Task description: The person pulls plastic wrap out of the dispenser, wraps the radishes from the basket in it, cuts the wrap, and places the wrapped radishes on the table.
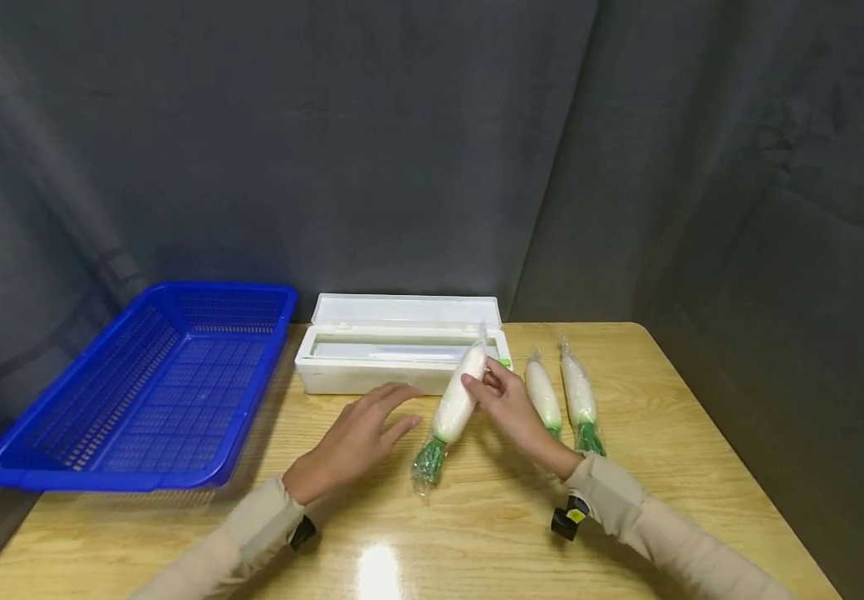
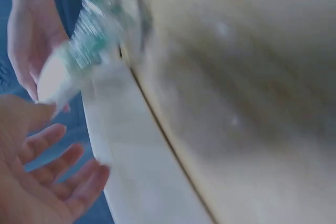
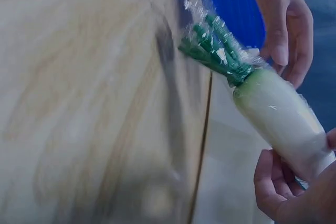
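A white radish (image 1: 456,398) with green stalks, wrapped in clear film, is tilted above the table in front of the white box. My right hand (image 1: 505,405) grips its upper end between thumb and fingers; the right wrist view shows the radish (image 3: 281,114) with its film-covered stalks pointing away from that hand (image 3: 294,198). To its left, my left hand (image 1: 360,437) reaches toward the radish with fingers spread and thumb apart, holding nothing. In the left wrist view the left hand's fingers (image 2: 63,182) are loosely bent near the blurred radish.
A white wrap-dispenser box (image 1: 372,379) stands at the back with its lid (image 1: 405,310) raised. On the left sits a blue plastic basket (image 1: 252,433). Two more wrapped radishes lie right of my right hand, one nearer (image 1: 542,396) and one farther (image 1: 578,392). Dark curtains surround the table (image 1: 671,500).
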The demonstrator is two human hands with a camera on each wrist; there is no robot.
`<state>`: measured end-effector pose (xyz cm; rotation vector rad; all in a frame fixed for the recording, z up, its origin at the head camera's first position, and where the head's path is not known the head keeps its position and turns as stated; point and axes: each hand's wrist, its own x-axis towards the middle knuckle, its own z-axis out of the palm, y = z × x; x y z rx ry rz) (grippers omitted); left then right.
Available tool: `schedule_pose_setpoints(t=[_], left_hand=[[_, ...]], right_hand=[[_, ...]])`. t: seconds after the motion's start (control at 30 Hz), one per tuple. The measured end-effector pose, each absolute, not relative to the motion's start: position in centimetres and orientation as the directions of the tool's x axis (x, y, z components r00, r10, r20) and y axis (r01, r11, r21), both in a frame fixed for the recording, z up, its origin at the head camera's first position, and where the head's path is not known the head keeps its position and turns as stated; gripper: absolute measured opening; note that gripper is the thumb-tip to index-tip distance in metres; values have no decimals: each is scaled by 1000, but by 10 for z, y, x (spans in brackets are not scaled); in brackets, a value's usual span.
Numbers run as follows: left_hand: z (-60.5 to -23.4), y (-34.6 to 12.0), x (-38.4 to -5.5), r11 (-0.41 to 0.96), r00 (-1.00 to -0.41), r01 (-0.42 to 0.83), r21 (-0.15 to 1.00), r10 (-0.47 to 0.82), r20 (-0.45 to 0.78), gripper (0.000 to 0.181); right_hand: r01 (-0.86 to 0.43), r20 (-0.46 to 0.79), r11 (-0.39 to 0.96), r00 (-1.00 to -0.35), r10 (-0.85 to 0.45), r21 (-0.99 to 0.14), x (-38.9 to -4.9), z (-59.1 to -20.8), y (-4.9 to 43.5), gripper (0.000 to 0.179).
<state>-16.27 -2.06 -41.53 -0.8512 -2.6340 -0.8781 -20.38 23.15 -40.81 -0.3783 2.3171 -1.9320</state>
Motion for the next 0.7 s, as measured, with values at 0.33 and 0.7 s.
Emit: schedule_pose_setpoints(t=[0.33, 0.7], left_hand=[[-418, -47, -176, 830, -775, 527, 181, 382, 504, 44], [-428, -53, -180, 860, -779, 497, 117, 383, 496, 48]], right_hand=[[-220, 146, 385, -966, -211, -896, -212, -390, 257, 61], [-262, 201, 389, -961, -192, -883, -219, -366, 294, 56]])
